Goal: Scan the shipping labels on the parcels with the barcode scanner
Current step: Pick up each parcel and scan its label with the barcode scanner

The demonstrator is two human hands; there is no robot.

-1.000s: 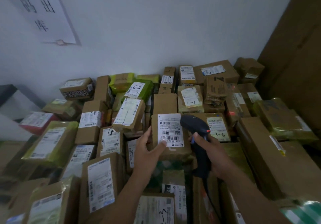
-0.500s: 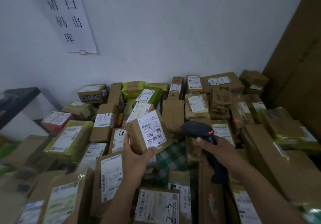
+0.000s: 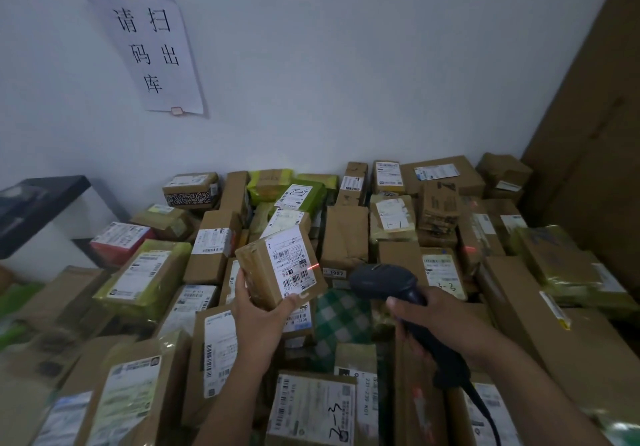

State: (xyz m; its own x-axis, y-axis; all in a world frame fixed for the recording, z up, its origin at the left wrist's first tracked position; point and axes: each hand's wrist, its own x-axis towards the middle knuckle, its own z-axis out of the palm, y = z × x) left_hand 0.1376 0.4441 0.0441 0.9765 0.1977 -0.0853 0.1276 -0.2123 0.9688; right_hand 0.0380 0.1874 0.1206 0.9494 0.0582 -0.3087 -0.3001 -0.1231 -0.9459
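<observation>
Left hand (image 3: 263, 317): lower centre of the frame, thumb and fingers curled round the bottom end of a small parcel, gripping it firmly.
Parcel (image 3: 257, 267): centre of the frame, oblong box of brown cardboard under glossy clear tape, tilted, raised above the heap.
Shipping label (image 3: 292, 262): white rectangular sticker on the parcel's upper face, printed with several barcodes, turned toward the scanner.
Red beam (image 3: 314, 266): thin bright line at the label's right edge.
Right hand (image 3: 433, 321): lower right of centre, clamped round the handle of the barcode scanner.
Barcode scanner (image 3: 384, 281): matt dark plastic with a rounded, hooded head, just right of the parcel and apart from it, nose aimed left at the label.
Cable (image 3: 485, 411): dark cord running from the handle base toward the bottom edge.
Heap (image 3: 346, 234): cardboard boxes and yellow-green taped packets, most with white labels, filling the lower half of the frame.
Checked sheet (image 3: 341, 321): green-and-white squares between the two hands, possibly a soft mailer bag, too blurred to be sure.
Paper sign (image 3: 152, 47): upper left, white sheet with black handwritten characters, taped to the pale wall.
Cardboard panel (image 3: 588, 134): right edge, tall, flat, brown.
</observation>
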